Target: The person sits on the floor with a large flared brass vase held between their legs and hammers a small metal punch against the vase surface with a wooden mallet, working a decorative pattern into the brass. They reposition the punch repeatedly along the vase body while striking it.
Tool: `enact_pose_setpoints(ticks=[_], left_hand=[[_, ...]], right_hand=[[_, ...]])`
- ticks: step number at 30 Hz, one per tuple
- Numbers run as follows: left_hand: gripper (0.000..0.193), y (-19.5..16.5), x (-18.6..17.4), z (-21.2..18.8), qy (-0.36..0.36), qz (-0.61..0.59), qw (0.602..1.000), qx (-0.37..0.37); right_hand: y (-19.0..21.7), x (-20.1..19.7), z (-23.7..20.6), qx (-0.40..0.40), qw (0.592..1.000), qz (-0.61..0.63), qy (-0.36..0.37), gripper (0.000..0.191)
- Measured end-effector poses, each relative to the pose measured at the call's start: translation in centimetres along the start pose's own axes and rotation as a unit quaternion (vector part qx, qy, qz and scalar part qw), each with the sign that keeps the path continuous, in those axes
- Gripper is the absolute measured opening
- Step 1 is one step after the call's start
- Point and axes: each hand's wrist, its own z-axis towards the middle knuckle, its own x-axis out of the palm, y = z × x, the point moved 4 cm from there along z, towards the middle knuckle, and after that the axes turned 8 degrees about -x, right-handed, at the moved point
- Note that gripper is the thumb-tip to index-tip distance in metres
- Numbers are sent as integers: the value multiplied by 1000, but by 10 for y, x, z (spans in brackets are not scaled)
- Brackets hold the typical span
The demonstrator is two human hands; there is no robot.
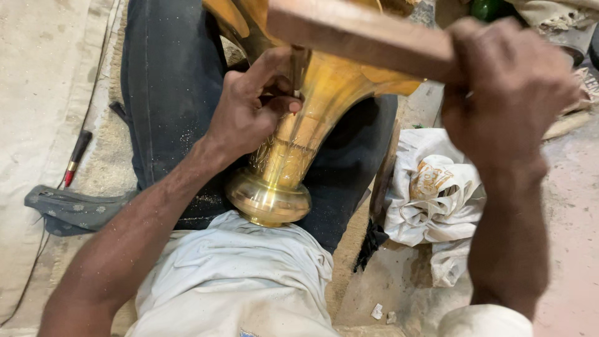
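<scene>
Brass vase (293, 143): is being held across the lap, its round foot pressed against the white shirt (249, 262) and its flared body resting between the dark trousers (168, 81).
Left hand (249, 109): is being kept clenched on the neck of the vase, the fingers (274, 103) pinching a thin metal tool (298, 72) whose tip is being set against the brass; the tool's end is hidden behind the knuckles.
Right hand (508, 81): is being closed tightly round one end of a wooden block (359, 37), which is being held over the top of the thin tool.
Risk to the fingers: the thumb and knuckles are lying just beside the tool's head, so a block landing off centre is judged likely to catch them.
Risk to the surface: the neck is curved and polished; a tilted tool is judged likely to skid and score the brass outside the worked band.
Risk of rolling: the vase is being braced only by body and legs, so a hard blow could turn it.
Surroundings: brass filings are lying on the trousers and forearm; a crumpled white cloth (430, 193) and a red-handled tool (76, 156) are lying on the floor (574, 206).
</scene>
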Motion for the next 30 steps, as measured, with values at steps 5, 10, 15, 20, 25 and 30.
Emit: enact_pose_setpoints(ticks=[5, 10, 15, 20, 25, 30], left_hand=[[58, 5, 4, -9, -33, 2, 999, -38], [62, 8, 8, -20, -85, -10, 994, -74], [65, 7, 12, -26, -122, -43, 989, -68], [60, 8, 15, -30, -130, -22, 984, -119], [57, 10, 18, -30, -143, -13, 982, -122], [61, 16, 21, -41, -151, -31, 981, -118]], right_hand=[[-8, -16, 5, -47, 993, -29, 106, 32], [-8, -19, 15, -9, 989, 74, 128, 36], [2, -37, 29, -52, 991, -1, 125, 42], [8, -42, 35, -65, 988, -60, 130, 32], [4, -32, 31, -44, 982, -65, 170, 42], [2, -29, 23, -33, 988, -31, 150, 44]])
